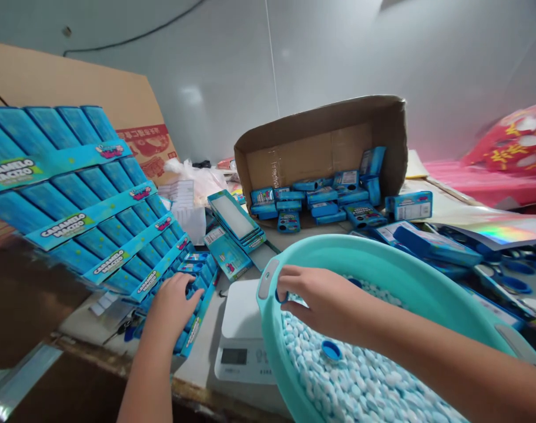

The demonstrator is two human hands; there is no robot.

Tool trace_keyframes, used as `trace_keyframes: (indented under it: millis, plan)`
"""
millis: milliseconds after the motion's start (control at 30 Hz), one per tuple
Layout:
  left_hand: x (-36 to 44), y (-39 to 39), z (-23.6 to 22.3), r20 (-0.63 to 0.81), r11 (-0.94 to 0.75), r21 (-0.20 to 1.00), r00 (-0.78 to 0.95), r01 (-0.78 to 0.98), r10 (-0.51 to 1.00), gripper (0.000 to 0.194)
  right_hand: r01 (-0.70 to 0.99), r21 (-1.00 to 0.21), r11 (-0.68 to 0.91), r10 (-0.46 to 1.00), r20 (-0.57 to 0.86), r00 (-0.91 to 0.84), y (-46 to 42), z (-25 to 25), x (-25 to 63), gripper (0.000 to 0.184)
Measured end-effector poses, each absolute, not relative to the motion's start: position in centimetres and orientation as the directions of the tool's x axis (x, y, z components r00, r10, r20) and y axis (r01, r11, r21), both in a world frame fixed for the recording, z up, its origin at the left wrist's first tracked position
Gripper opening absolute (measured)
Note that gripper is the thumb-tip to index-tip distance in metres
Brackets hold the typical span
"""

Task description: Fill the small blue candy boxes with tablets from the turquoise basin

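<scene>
My left hand (174, 302) rests on a light-blue display tray (195, 335) packed with small blue boxes (197, 267). Its fingers curl over one box there, with the thumb on the near side. At the left inner wall of a turquoise basin (365, 244), my right hand (310, 294) pinches a small dark-blue cup (280, 295), mostly hidden by the fingers. Pale blue and white candies (351, 376) fill the basin below. Another round blue cup (331, 351) lies on the candies, and part of a further blue piece shows behind my right wrist.
A white scale (241, 317) stands between tray and basin. Stacked filled display trays (96, 217) lean at left. Behind, a tipped carton (321, 153) holds several blue boxes. Flat empty trays (233, 235) lie near the middle; blue packs and caps (515, 285) clutter the right.
</scene>
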State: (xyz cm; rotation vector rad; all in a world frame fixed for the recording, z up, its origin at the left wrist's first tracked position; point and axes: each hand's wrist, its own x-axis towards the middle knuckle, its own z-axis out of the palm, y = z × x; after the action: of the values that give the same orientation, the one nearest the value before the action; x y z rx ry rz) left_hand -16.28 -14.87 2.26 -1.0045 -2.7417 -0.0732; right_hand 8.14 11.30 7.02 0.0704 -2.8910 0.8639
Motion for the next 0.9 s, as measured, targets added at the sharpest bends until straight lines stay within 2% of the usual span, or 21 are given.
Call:
trace_keyframes:
  millis: [200,300,367,433,500,600,667,767,833,900]
  plan:
    - [-15.8,-14.1,2.5,0.173,0.804,-0.039,-0.788,0.594,0.591,0.030,-0.108,-0.539,0.836,-0.045,0.130,-0.990,11.0,7.0,7.9,0.003]
    - [-16.3,-14.1,2.8,0.164,0.815,0.009,-0.805,0.580,0.570,0.031,-0.115,-0.525,0.844,-0.068,0.109,-0.992,10.9,6.7,7.9,0.005]
    - [-16.7,-14.3,3.2,0.138,0.818,0.095,-0.821,0.567,0.554,0.033,-0.097,-0.511,0.854,-0.062,0.085,-0.994,10.9,6.6,7.7,0.004]
    - [-16.4,-14.6,3.7,0.103,0.802,0.232,-0.834,0.551,0.543,0.038,-0.063,-0.493,0.868,-0.038,0.061,-0.997,10.9,6.6,7.4,0.004]
    - [-14.9,-14.7,3.9,0.160,0.743,0.386,-0.833,0.547,0.530,0.040,-0.029,-0.487,0.873,-0.005,0.050,-0.999,11.1,6.7,7.1,0.007]
    - [-10.6,-13.8,3.4,0.391,0.518,0.589,-0.779,0.621,0.490,0.030,0.009,-0.509,0.860,0.044,0.056,-0.997,11.3,6.8,6.7,0.021]
    - [-7.4,-12.5,3.0,0.467,0.287,0.662,-0.681,0.692,0.564,0.020,0.046,-0.561,0.827,0.096,0.061,-0.994,11.2,6.8,6.7,0.031]
    - [-4.0,-10.2,2.8,0.483,0.067,0.605,-0.433,0.793,0.761,0.027,0.074,-0.787,0.613,0.137,0.013,-0.991,10.8,6.5,6.8,0.041]
    - [-2.8,-9.0,3.0,0.472,0.011,0.573,-0.342,0.819,0.812,0.027,0.086,-0.924,0.373,0.065,-0.066,-0.996,10.4,6.3,7.0,0.045]
    - [-2.4,-8.4,3.4,0.495,-0.011,0.524,-0.294,0.852,0.818,0.020,0.116,-0.971,0.210,-0.029,-0.125,-0.992,10.1,6.3,7.0,0.051]
